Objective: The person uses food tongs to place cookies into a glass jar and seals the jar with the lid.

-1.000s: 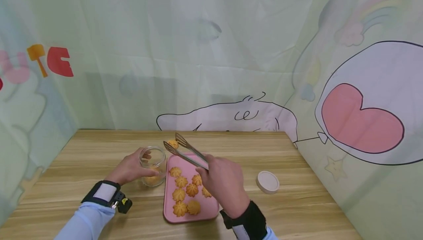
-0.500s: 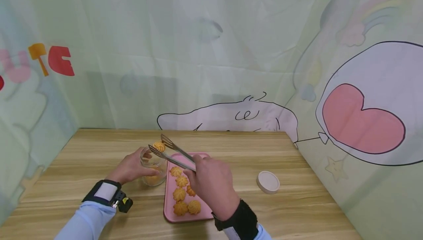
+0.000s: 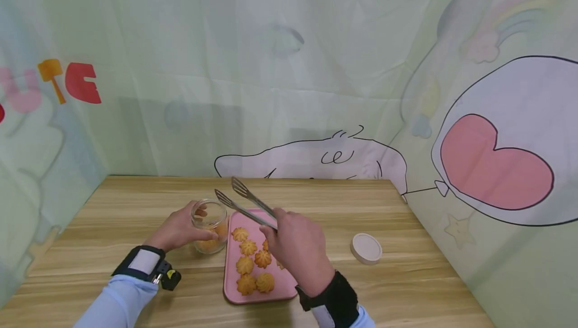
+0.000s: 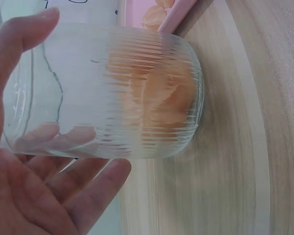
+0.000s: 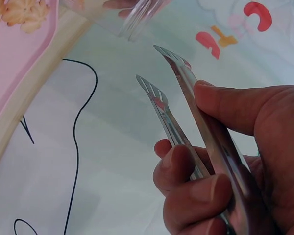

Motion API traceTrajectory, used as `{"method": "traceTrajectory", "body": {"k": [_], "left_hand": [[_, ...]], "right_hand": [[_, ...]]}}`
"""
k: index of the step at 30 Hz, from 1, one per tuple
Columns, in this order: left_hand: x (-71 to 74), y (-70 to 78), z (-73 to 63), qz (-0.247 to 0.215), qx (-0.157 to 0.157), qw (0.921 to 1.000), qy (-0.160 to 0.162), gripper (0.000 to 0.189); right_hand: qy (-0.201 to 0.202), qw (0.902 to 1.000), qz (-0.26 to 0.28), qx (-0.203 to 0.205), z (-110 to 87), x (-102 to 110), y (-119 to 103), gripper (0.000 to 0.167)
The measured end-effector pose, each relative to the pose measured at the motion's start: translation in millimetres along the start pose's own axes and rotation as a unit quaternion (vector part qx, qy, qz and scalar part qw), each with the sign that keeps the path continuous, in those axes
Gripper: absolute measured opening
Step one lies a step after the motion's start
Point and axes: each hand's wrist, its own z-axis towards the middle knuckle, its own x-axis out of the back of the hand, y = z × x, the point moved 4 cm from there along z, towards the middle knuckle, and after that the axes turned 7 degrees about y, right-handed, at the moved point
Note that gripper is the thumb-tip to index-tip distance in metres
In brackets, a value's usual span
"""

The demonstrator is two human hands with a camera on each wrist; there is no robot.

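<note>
My left hand [image 3: 182, 228] holds a clear glass jar [image 3: 209, 217] upright on the table, thumb on one side and fingers on the other. Several cookies [image 4: 157, 93] lie in the bottom of the ribbed jar. Metal tongs [image 3: 247, 207] are gripped in my right hand [image 3: 299, 248], above the far part of a pink tray [image 3: 284, 290]. Their tips stand apart with nothing between them, as the right wrist view also shows. On the tray lie several golden swirl cookies [image 3: 245, 266]; my right hand hides some of them.
A round white lid [image 3: 366, 249] lies on the wooden table [image 3: 406, 288] to the right of the tray. A printed cloth [image 3: 180, 67] hangs behind the table and along its sides.
The tongs carried a cookie leftward to the jar's mouth and let it go; another cookie now shows inside the jar. The tongs have since moved back right. The left hand stays put.
</note>
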Motion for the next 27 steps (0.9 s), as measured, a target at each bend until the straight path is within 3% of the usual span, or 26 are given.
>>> {"method": "traceTrajectory", "body": {"k": [11, 20, 27], "left_hand": [[-1.0, -2.1, 0.0, -0.001, 0.005, 1.0, 0.001, 0.103], [-2.8, -3.8, 0.9, -0.001, 0.001, 1.0, 0.005, 0.099], [-1.3, -2.0, 0.1, -0.003, 0.0, 1.0, 0.003, 0.097]], "right_hand": [[-0.013, 0.9997, 0.002, -0.022, -1.6, -10, 15, 0.04], [-0.01, 0.9997, -0.024, -0.002, -6.9, -22, 22, 0.034], [-0.07, 0.9965, -0.037, -0.027, -9.7, -36, 24, 0.039]]}}
